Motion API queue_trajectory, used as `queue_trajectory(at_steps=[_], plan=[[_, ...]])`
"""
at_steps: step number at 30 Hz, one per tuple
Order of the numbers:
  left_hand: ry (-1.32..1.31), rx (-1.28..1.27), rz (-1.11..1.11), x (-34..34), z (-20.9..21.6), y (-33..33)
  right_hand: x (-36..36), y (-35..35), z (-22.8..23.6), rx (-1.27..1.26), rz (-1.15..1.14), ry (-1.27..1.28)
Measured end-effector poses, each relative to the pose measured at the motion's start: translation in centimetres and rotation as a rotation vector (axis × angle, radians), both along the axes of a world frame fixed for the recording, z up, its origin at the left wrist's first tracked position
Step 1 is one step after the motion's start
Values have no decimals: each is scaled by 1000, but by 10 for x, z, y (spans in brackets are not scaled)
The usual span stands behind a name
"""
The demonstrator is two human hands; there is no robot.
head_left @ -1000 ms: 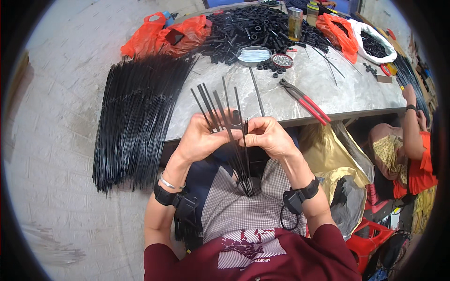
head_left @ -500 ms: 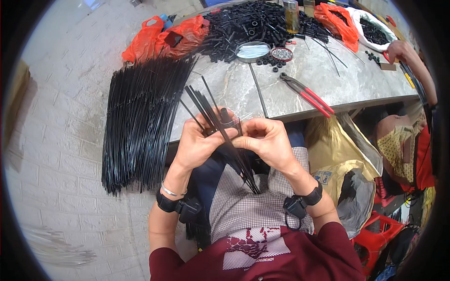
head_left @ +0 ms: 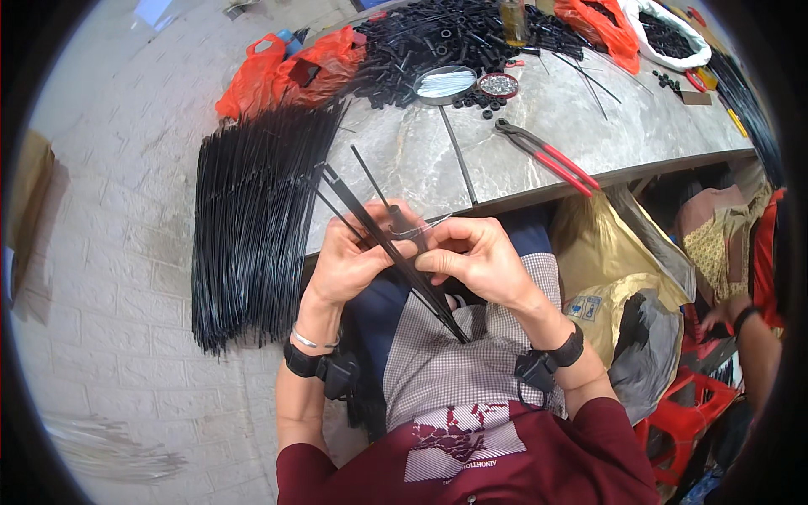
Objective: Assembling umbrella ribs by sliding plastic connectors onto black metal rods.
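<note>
My left hand (head_left: 355,263) is closed round a bundle of thin black rods (head_left: 370,220), which slants from above the fist down to my lap. A short dark tube (head_left: 396,220) stands up beside the bundle at the same fingers. Between both hands, a thin pale strand (head_left: 414,231) shows near the tube. My right hand (head_left: 478,259) is close by, thumb and fingers pinched together right of the bundle; what lies inside that pinch is too small to make out.
Left of me hangs a large stack of black rods (head_left: 252,236) over the table edge. On the grey table (head_left: 404,160) lie red-handled pliers (head_left: 547,156), a dish of white sticks (head_left: 446,84) and a heap of black parts (head_left: 438,38). A co-worker's arm (head_left: 757,349) reaches in at right.
The pale strand now shows by the dark tube. My right fingers have shifted slightly. The co-worker's arm has left the table's right end and is now lower, by the red stool.
</note>
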State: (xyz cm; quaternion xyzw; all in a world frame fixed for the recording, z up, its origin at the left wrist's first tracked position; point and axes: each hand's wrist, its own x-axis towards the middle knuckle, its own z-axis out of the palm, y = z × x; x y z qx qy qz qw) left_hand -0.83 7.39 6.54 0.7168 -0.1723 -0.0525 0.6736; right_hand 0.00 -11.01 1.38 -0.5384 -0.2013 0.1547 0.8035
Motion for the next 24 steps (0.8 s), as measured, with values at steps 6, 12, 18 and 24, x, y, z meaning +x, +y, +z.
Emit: queue_trajectory(at_steps=[6, 12, 18, 24], plan=[[-80, 35, 7, -2, 2, -10, -5, -2, -3, -170, -236, -286], [-31, -17, -149, 3, -2, -3, 0, -8, -3, 84, 11, 68], [-28, -115, 112, 0, -15, -19, -4, -4, -3, 138, -177, -31], [-37, -124, 94, 3, -23, -13, 0, -6, 0, 91, -164, 43]])
